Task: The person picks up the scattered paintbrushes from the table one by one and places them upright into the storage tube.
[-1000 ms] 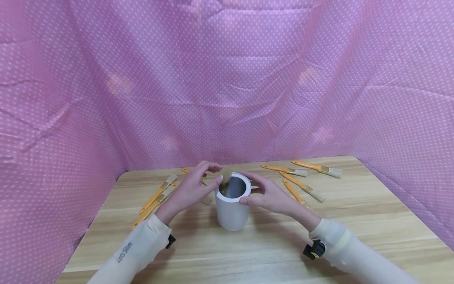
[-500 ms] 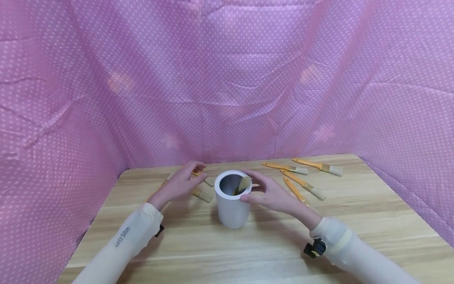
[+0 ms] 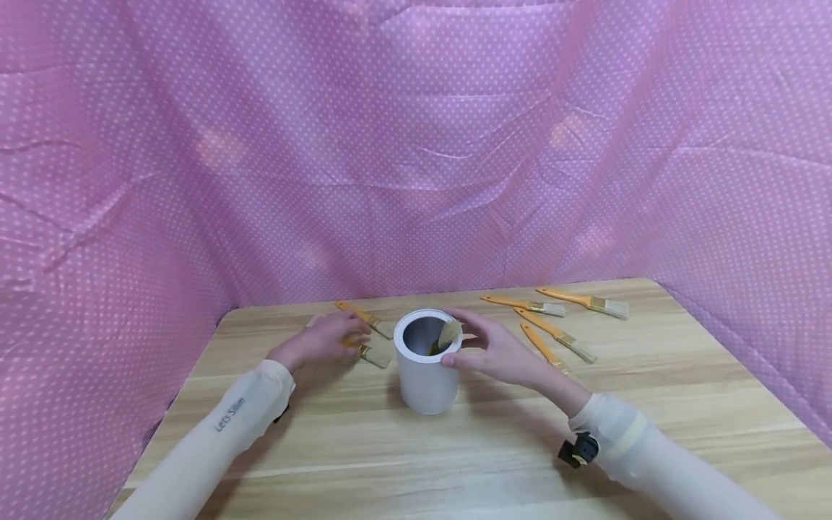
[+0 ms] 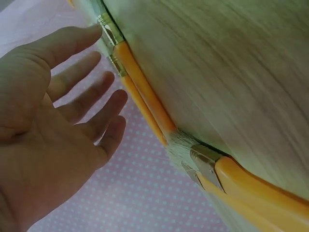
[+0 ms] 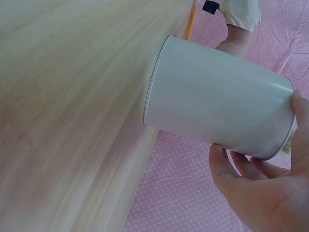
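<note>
Left hand [image 3: 320,342] has come down towards a loose brush [image 3: 375,356]; fingers spread, no pinch visible, contact unclear. Rightward, white can [image 3: 429,388] stands upright, bristle-up brush [image 3: 448,334] inside, right hand [image 3: 499,354] gripping it at the side. Step, judged: fetching another; next move calls for a firm pinch.

There, the can [image 3: 429,386] looked smooth, satiny; brush handles [image 4: 251,183] gleamed, ferrules [image 4: 208,166] glinted metallic, bristles [image 4: 179,148] seemed coarse, the table [image 3: 390,469] wood-grained!

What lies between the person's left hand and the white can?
The head view shows the bristle ends of a far paintbrush and a near paintbrush between the left hand and the white can.
</note>
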A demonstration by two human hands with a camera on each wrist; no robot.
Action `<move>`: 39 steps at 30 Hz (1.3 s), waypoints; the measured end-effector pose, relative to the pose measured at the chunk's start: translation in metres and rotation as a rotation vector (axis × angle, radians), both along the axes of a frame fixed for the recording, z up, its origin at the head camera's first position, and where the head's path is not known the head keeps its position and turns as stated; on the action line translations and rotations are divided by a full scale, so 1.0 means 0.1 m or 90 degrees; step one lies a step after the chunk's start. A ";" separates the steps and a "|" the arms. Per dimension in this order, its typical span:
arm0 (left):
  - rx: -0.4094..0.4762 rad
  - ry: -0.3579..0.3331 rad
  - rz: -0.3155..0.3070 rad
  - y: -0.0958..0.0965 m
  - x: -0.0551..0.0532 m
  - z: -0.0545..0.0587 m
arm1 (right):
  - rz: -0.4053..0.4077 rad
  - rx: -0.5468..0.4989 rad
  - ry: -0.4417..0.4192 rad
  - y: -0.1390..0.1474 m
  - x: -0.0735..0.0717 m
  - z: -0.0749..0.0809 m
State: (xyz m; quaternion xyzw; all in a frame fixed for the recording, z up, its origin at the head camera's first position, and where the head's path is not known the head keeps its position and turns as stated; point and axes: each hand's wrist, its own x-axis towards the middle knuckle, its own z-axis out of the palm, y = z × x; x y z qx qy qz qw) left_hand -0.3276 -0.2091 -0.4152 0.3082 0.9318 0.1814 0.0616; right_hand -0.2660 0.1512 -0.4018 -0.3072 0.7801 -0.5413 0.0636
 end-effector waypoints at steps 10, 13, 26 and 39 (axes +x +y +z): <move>-0.025 -0.008 -0.033 0.04 0.02 -0.02 | 0.011 -0.007 0.014 -0.01 0.03 0.01; -0.012 -0.001 -0.055 0.05 0.00 -0.04 | 0.012 -0.009 0.018 0.00 0.03 0.00; -0.011 0.013 -0.049 0.07 -0.04 -0.09 | 0.004 -0.013 0.025 0.01 0.04 0.00; 0.008 0.026 -0.063 0.06 -0.04 -0.07 | 0.007 -0.019 0.025 0.01 0.01 -0.01</move>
